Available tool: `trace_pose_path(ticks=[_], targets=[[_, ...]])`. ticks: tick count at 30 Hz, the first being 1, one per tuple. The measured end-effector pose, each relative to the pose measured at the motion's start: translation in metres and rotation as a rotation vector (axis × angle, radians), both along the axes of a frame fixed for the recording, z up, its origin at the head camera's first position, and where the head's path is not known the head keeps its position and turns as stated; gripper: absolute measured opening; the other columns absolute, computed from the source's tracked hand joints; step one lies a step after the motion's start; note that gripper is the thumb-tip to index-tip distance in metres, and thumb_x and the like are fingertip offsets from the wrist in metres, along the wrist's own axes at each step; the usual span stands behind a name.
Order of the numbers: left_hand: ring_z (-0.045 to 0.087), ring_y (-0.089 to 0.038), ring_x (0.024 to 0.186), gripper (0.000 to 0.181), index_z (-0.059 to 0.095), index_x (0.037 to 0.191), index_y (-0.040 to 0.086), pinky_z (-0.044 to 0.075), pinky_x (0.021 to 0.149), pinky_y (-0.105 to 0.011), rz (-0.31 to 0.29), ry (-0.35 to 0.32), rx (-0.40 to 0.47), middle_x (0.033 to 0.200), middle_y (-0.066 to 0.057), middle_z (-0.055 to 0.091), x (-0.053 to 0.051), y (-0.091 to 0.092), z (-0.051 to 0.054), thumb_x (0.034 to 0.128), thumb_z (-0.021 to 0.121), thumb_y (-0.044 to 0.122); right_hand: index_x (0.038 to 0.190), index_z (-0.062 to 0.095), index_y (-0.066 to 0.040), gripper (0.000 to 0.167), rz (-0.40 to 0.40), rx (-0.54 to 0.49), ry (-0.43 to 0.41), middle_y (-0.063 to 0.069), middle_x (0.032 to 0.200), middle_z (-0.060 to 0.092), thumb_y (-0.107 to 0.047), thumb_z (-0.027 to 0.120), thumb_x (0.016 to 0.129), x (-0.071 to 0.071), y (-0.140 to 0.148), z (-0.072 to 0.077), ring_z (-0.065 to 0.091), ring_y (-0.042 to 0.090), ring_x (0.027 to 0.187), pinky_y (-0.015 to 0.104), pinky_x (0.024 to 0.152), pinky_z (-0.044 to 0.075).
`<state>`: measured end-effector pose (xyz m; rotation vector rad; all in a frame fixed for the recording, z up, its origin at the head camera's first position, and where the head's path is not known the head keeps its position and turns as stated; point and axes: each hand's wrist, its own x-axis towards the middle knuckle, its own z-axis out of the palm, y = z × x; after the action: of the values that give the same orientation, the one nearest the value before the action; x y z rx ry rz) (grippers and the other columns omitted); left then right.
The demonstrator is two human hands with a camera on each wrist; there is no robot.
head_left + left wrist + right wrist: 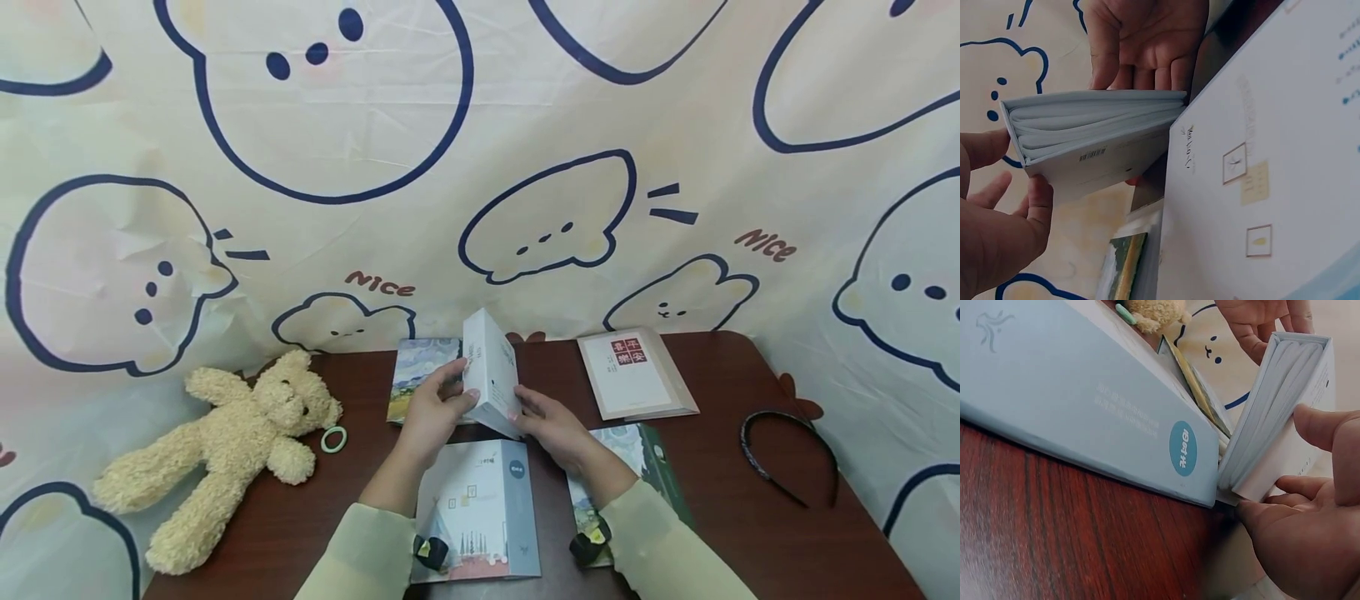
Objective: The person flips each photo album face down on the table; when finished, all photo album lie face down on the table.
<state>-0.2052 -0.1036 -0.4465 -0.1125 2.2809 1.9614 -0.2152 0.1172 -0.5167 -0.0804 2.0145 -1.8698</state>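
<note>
A thick white book (491, 371) with a printed cover stands upright above the table's middle, between both hands. My left hand (435, 408) pinches its left edge with thumb and fingers. My right hand (555, 425) grips the lower right edge. In the left wrist view the book's (1097, 150) lower end shows thick white layers inside the cover and a barcode on one face. The right wrist view shows the right thumb (1319, 425) against its cover. Just below lies a pale-blue and white folder-like book (480, 508), its cover printed with a landscape.
A landscape-covered book (420, 367) lies behind the left hand. Right of centre are a white book with red characters (633, 375) and a green-edged book (660, 475) partly under the right forearm. A teddy bear (240, 442), green ring (333, 439) and black headband (787, 417) lie around.
</note>
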Motion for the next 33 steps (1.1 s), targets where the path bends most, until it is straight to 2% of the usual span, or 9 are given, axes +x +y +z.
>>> trace_pose_path(ticks=[7,15,21,26,33], targets=[[0.062,-0.032,0.125,0.058,0.056,0.149,0.024,0.056,0.098,-0.049,-0.005,0.020,-0.003,0.143,-0.011,0.058,-0.001,-0.001,0.002,0.0961,0.076,0.013,0.161,0.037,-0.009,0.076,0.013,-0.006,0.014,0.014,0.167,0.033,-0.031,0.072,0.098,-0.002,-0.002,-0.003,0.028,0.033,0.154,0.052,0.122,0.028],[0.065,-0.032,0.118,0.057,0.058,0.147,0.024,0.056,0.098,-0.051,0.005,0.022,0.015,0.139,-0.013,0.060,0.000,0.001,0.001,0.0947,0.077,0.012,0.160,0.040,-0.009,0.075,0.013,0.011,0.018,0.013,0.166,0.034,-0.031,0.074,0.096,-0.003,0.001,0.001,0.029,0.033,0.154,0.051,0.123,0.026],[0.060,-0.031,0.126,0.059,0.057,0.148,0.023,0.056,0.098,-0.045,0.016,0.042,0.029,0.143,-0.010,0.057,0.001,0.003,0.001,0.0934,0.079,0.013,0.159,0.041,-0.010,0.071,0.020,0.035,0.042,0.013,0.166,0.035,-0.028,0.072,0.097,-0.002,0.001,0.005,0.029,0.032,0.154,0.049,0.123,0.027],[0.059,-0.030,0.128,0.059,0.056,0.148,0.022,0.056,0.099,-0.044,0.021,0.053,0.029,0.145,-0.008,0.056,0.003,0.006,0.001,0.0940,0.078,0.013,0.159,0.042,-0.012,0.068,0.022,0.033,0.073,0.012,0.166,0.035,-0.026,0.071,0.099,-0.001,0.000,0.011,0.029,0.030,0.154,0.047,0.122,0.028],[0.055,-0.031,0.134,0.057,0.057,0.147,0.022,0.052,0.104,-0.048,0.020,0.069,0.025,0.154,-0.010,0.050,0.003,0.009,0.002,0.0943,0.077,0.013,0.159,0.043,-0.015,0.068,0.040,0.046,0.129,0.011,0.164,0.038,-0.027,0.072,0.099,0.002,0.002,0.027,0.034,0.032,0.151,0.050,0.119,0.033]])
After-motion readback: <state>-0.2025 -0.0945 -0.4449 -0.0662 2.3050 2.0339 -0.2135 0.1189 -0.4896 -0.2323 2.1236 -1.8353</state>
